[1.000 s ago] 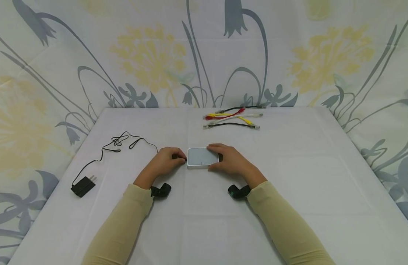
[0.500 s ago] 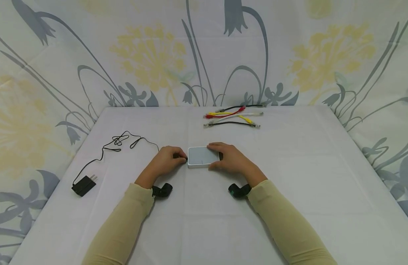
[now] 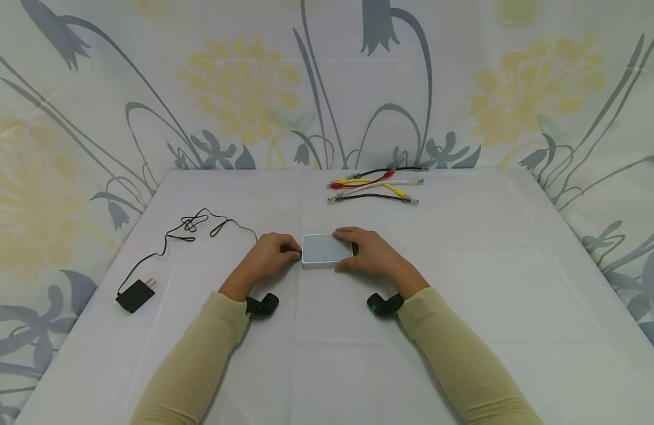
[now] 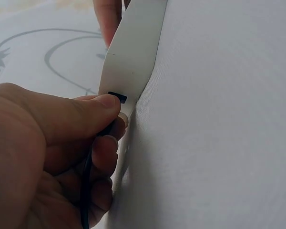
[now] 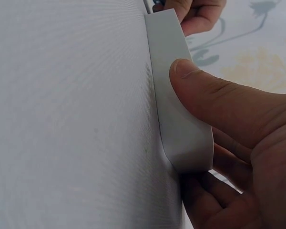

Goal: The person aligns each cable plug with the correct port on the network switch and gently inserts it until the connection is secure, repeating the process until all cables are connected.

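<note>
A flat white box (image 3: 327,248) with a grey top lies on the table, between the two hands. My right hand (image 3: 370,254) grips its right end, thumb along the near side in the right wrist view and fingers on the far side. At the box's left end, my left hand (image 3: 270,257) pinches the plug end of a thin black cable (image 4: 86,191) between thumb and forefinger. The plug itself is mostly hidden behind the thumb. A small dark port (image 4: 117,97) shows in the box's end wall, right at the thumb tip.
The black cable runs in loose loops to a black power adapter (image 3: 135,296) with prongs, at the left. Several short network cables, black (image 3: 372,196), red (image 3: 363,182), yellow (image 3: 395,190) and white, lie near the table's back edge. Patterned cloth (image 3: 242,88) hangs behind.
The left fingertips have closed in slightly on the box's left end, and less of the black plug shows between them. The right hand and box hold still.
</note>
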`<state>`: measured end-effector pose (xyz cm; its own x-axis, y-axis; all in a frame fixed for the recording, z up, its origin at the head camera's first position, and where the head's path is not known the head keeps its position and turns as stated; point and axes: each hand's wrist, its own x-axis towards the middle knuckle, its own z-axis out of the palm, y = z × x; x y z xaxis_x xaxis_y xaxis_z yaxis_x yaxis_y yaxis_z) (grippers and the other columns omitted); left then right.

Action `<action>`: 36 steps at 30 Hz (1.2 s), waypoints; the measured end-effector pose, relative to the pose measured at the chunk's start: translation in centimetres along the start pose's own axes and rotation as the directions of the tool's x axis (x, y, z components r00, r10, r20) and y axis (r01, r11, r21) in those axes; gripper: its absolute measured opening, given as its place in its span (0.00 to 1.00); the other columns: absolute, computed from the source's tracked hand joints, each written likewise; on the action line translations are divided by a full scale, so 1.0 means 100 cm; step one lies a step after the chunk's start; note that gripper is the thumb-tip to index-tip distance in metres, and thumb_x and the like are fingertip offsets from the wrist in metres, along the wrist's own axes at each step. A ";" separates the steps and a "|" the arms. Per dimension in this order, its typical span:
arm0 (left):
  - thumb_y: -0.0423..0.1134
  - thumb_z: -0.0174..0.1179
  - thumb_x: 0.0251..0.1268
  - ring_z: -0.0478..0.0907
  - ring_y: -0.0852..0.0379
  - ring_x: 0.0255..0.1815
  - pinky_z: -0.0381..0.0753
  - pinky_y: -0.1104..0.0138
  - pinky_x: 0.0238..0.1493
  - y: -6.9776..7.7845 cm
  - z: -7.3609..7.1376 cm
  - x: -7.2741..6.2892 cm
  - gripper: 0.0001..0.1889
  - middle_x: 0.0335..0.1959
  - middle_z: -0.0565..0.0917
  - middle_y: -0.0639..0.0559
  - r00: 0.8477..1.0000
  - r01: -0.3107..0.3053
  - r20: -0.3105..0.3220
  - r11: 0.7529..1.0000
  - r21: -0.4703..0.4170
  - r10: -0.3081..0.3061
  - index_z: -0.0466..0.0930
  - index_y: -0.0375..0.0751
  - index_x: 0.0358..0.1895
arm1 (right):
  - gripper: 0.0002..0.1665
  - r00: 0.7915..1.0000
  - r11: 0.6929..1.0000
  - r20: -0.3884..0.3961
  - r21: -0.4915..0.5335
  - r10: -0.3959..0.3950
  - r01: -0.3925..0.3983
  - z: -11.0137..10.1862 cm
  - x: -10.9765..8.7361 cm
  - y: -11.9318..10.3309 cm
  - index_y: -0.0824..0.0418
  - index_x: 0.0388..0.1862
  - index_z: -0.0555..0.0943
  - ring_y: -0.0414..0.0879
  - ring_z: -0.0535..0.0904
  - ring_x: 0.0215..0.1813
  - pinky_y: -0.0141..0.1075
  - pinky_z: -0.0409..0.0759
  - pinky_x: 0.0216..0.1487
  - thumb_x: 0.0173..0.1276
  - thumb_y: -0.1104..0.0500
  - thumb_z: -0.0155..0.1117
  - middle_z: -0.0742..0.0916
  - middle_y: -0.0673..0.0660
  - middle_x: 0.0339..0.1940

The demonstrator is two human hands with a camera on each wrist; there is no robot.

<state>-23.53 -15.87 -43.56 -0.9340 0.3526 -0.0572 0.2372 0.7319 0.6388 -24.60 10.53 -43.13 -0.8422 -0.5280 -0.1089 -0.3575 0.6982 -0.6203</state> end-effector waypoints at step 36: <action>0.40 0.65 0.63 0.79 0.55 0.43 0.78 0.59 0.49 0.002 -0.003 0.002 0.06 0.39 0.86 0.51 0.999 0.039 0.015 0.999 0.036 -0.039 0.85 0.44 0.39 | 0.46 1.000 1.000 -0.013 -0.005 0.007 -0.007 0.000 -0.001 0.000 0.50 0.73 0.68 0.51 0.65 0.74 0.47 0.66 0.70 0.57 0.44 0.74 0.69 0.50 0.75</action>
<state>-23.77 -15.80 -43.24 -0.9384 0.3325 -0.0937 0.2105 0.7655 0.6080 -24.55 10.53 -43.09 -0.8497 -0.5170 -0.1030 -0.3537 0.7041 -0.6158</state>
